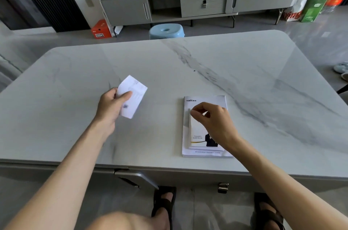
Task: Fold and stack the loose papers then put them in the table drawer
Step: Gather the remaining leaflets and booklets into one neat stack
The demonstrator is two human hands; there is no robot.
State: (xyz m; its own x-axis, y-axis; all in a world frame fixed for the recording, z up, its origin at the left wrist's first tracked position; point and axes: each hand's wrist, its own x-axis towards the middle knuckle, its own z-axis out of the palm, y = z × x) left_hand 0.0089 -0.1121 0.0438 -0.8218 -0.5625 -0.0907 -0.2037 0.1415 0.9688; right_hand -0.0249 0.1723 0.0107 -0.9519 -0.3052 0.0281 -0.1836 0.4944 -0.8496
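Note:
My left hand holds a small folded white paper a little above the marble table, left of centre. A stack of papers and booklets lies flat near the front edge, right of centre. Its top piece is a smaller "SHOW BOOK" booklet. My right hand rests over that stack, thumb and fingers pinching the booklet's upper left corner. Under the front edge of the table, a drawer handle shows at the right, and a grey panel sticks out at an angle at the left.
A blue stool stands behind the table's far edge. Beyond it a grey sideboard carries snack bags, a jar and a pink pot. An orange box sits on the floor at the left. My sandalled feet are under the table.

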